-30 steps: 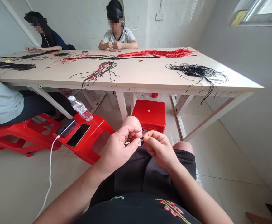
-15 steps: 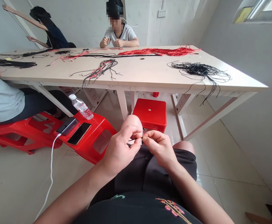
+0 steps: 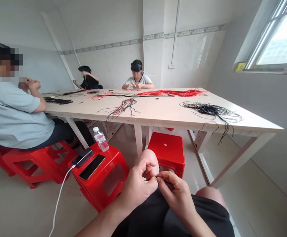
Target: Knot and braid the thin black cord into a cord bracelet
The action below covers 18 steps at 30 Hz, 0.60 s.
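Observation:
A thin black cord [image 3: 151, 179] runs between my hands, just above my bare knee. My left hand [image 3: 139, 182] pinches one stretch of it between thumb and fingers. My right hand [image 3: 175, 194] holds the cord's end in its fingertips, close to my left hand. The fingers hide most of the cord, and its end is too small to make out. Both hands are over my black shorts [image 3: 173, 214].
A long pale table [image 3: 158, 113] holds red cords [image 3: 173, 93], black cords [image 3: 212, 110] and a mixed bundle [image 3: 122, 108]. Beside me, a red stool [image 3: 101, 177] carries a water bottle [image 3: 101, 141] and a phone [image 3: 91, 167]. Another red stool [image 3: 166, 153] stands ahead. A seated person [image 3: 15, 115] is at left.
My view has tilted upward, showing more wall and ceiling and placing my hands lower in the picture. Both hands still pinch the cord, with the fingers shifted slightly.

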Each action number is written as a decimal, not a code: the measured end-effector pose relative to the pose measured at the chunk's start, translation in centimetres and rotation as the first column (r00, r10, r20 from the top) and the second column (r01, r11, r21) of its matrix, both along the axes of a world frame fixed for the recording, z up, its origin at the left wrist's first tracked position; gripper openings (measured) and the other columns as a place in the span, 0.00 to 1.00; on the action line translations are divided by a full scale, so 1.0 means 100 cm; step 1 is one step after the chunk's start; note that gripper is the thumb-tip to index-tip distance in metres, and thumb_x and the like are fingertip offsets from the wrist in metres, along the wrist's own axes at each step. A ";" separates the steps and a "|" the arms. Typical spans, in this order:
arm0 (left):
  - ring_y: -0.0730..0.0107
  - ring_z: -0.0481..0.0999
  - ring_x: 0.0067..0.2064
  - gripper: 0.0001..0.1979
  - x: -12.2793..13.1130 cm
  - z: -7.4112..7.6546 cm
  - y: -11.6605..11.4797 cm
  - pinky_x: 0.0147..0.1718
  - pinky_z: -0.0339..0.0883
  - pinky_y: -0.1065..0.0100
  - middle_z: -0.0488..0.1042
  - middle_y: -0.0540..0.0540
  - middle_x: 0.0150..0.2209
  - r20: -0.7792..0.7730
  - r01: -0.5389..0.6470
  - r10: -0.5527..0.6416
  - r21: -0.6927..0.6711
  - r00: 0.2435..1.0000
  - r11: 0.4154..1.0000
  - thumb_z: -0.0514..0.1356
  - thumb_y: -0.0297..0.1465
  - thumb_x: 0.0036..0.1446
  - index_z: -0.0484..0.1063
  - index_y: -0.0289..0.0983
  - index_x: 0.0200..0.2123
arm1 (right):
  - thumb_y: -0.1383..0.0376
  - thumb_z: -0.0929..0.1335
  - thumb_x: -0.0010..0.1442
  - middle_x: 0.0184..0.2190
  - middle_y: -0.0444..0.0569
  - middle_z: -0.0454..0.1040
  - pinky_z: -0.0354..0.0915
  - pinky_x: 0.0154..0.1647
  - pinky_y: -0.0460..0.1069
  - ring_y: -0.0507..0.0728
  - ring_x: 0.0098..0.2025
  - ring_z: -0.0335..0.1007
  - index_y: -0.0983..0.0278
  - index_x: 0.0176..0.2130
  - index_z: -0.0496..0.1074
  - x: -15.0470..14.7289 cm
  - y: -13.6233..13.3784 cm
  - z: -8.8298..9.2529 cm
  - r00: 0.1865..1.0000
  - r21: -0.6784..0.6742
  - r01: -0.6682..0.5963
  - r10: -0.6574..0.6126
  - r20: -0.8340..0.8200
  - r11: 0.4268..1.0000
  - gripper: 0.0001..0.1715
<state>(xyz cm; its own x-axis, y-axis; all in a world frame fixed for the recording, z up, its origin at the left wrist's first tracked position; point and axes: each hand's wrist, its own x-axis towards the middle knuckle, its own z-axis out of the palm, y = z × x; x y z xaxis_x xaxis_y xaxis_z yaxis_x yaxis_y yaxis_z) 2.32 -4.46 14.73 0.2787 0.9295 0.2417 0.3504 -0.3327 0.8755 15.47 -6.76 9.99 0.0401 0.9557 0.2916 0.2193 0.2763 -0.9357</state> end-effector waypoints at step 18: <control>0.72 0.71 0.34 0.13 -0.015 -0.007 -0.009 0.33 0.68 0.72 0.70 0.47 0.31 -0.301 0.149 -0.027 0.390 0.953 0.909 0.53 0.19 0.47 0.66 0.37 0.36 | 0.50 0.68 0.50 0.20 0.42 0.63 0.52 0.22 0.44 0.48 0.22 0.52 0.66 0.25 0.67 -0.001 0.006 -0.004 0.927 -0.171 -0.232 0.164 -0.336 0.958 0.21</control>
<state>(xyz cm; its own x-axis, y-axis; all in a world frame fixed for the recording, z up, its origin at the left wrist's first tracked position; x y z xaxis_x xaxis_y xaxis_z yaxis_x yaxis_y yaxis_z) 0.84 -5.35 14.02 0.4676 0.7366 0.4887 0.5147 -0.6763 0.5270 15.32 -6.20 9.60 -0.0987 0.9908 0.0929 -0.1357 0.0790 -0.9876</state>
